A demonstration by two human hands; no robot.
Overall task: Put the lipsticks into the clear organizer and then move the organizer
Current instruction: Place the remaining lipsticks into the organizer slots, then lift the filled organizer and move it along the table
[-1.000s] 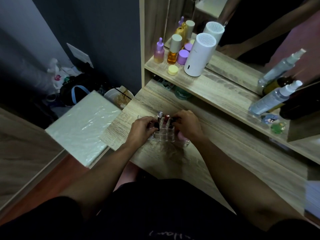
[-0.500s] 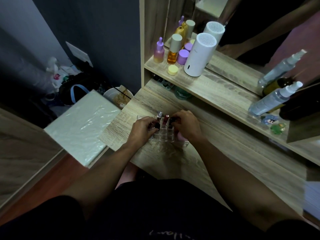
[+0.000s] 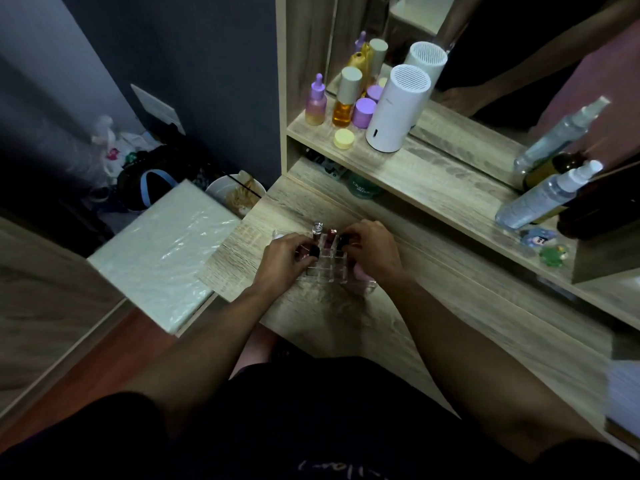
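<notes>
Dim room; wood-grain tabletop (image 3: pixel 433 317) under a shelf of bottles. Clear organizer (image 3: pixel 323 266) sits near the tabletop's left end, between our hands. Lipsticks (image 3: pixel 331 236) stand upright in its rear cells, at 12 o'clock from the open front cells. Left hand (image 3: pixel 282 259) pinches a dark-capped lipstick (image 3: pixel 314 251) over a left cell; right hand (image 3: pixel 372 249) grips another dark cap (image 3: pixel 343 241) on the right side. Note: we should lower each tube straight down, caps vertical, seat fully, and brace the light tray against sliding.
</notes>
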